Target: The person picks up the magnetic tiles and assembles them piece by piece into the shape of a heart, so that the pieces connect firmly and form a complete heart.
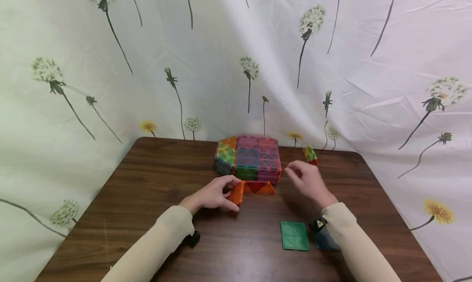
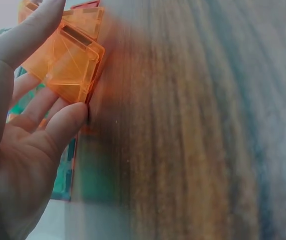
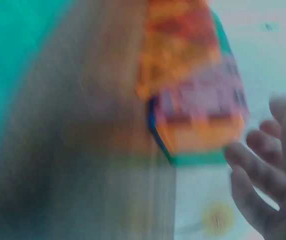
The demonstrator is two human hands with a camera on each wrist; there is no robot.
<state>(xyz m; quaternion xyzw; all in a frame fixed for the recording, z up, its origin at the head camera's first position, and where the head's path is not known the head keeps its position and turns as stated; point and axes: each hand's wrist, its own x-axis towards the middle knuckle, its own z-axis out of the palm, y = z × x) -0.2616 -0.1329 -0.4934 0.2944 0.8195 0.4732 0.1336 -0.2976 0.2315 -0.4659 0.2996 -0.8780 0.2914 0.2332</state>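
Note:
A block built of translucent magnetic tiles (image 1: 248, 159) in purple, blue, green and orange stands toward the back of the table. In front of it my left hand (image 1: 218, 194) pinches an orange magnetic tile (image 1: 237, 193) between thumb and fingers; the left wrist view shows this orange tile (image 2: 65, 65) tilted above the wood. Red and orange triangular tiles (image 1: 259, 187) join on beside it along the block's front. My right hand (image 1: 306, 181) hovers to the right of the block, its fingers loosely bent around nothing. Motion blurs the right wrist view.
A green square tile (image 1: 295, 235) lies on the wooden table (image 1: 147, 216) at front right, with a blue tile (image 1: 326, 240) partly under the right forearm. A small yellow-green and red tile piece (image 1: 310, 155) stands at back right. Flower-printed cloth (image 1: 221, 69) hangs behind.

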